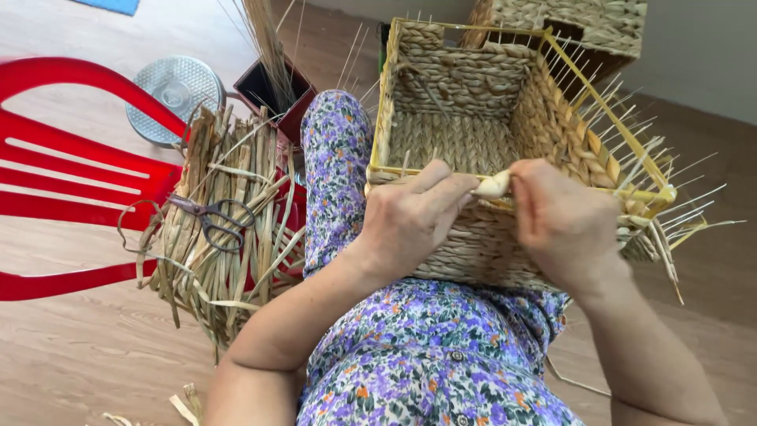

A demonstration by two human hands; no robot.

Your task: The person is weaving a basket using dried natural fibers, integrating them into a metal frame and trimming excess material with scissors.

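The half-woven basket (pixel 481 134) rested on the person's lap, looking light yet stiff along its yellow frame (pixel 441 175), where both hands, left hand (pixel 410 217) and right hand (pixel 564 221), pinched a soft, pliable pale strand (pixel 493 185) at the near rim.

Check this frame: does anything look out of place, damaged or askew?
Nothing looks damaged. The woven basket rests on the lap, unfinished, loose stalk ends poking from its right rim. Scissors lie on a straw bundle on the red chair; a few scraps lie on the floor.
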